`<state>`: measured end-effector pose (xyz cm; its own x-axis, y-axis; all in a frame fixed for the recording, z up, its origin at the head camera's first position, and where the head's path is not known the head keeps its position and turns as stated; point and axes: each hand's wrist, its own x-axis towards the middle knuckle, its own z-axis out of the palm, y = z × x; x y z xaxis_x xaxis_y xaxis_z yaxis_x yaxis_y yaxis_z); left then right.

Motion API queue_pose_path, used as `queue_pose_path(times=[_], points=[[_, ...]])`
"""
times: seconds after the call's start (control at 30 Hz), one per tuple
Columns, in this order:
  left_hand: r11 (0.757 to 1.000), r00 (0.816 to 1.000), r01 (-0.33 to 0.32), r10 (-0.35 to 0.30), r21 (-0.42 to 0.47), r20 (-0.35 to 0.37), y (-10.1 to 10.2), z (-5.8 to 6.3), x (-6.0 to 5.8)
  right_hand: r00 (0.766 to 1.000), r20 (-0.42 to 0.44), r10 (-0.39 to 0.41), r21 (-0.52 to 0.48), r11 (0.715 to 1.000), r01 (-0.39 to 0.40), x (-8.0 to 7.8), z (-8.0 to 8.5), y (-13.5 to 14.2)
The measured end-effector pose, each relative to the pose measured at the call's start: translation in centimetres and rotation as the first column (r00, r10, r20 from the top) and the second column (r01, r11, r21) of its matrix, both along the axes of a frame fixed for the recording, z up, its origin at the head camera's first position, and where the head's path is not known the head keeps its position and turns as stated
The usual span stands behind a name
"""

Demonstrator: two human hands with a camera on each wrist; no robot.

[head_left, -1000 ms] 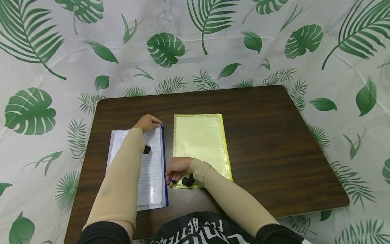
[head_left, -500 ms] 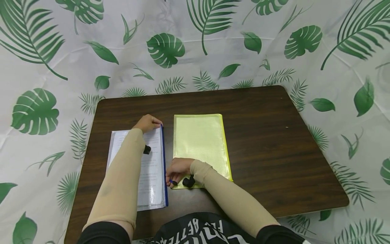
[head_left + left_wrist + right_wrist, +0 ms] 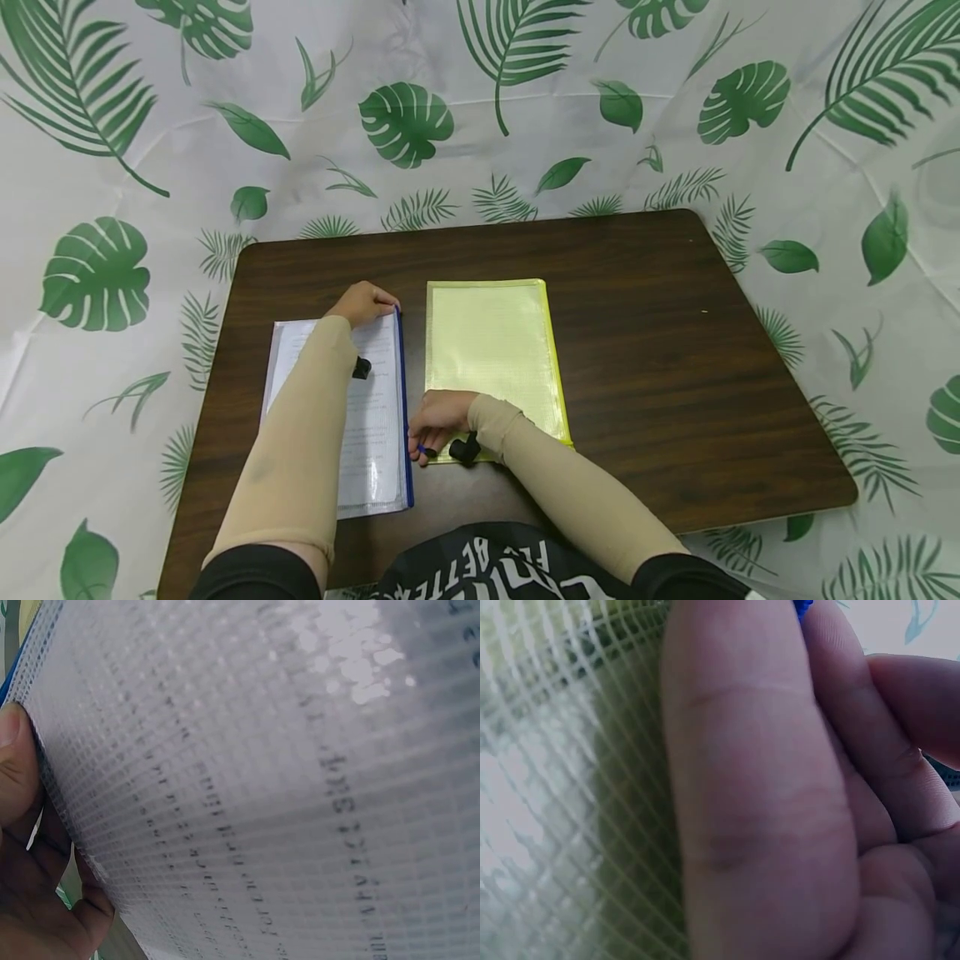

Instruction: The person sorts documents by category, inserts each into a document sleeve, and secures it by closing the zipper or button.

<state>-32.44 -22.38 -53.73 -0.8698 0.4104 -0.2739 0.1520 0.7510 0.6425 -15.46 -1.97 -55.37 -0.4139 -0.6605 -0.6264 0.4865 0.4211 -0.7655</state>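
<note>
A clear mesh zipper pouch with a blue zipper edge lies on the left of the table, printed pages inside it. At its far right corner my left hand pinches the edge; in the left wrist view the thumb lies on the mesh rim, other fingers beneath. My right hand, its fingers bent, is beside the lower part of the blue edge. Between its fingers shows a small blue-and-black zipper pull, partly hidden. That hand overlaps the near left corner of a yellow mesh zipper pouch.
Both pouches lie side by side on a dark wood-grain table. Behind and around it hangs a white cloth printed with green leaves. A black wrist camera sits under the right wrist, close over the yellow pouch.
The right hand has shifted very slightly toward the near side. The left hand and both pouches keep their places.
</note>
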Motion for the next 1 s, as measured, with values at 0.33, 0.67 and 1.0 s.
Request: queue_pose_path(times=[0.33,0.67,1.0], points=[[1.0,1.0,-0.004,0.004,0.005,0.001,-0.08,0.04,0.1,1.0,-0.006,0.027,0.008,1.0,-0.027,0.08,0.3,0.05],[1.0,1.0,-0.014,0.014,0.008,0.008,0.06,0.24,0.26,0.997,-0.022,0.078,0.023,0.997,-0.078,0.41,0.45,0.08],[1.0,1.0,-0.01,0.01,0.013,0.001,0.02,0.24,0.28,0.996,-0.023,0.087,0.03,0.996,-0.086,0.56,0.41,0.08]])
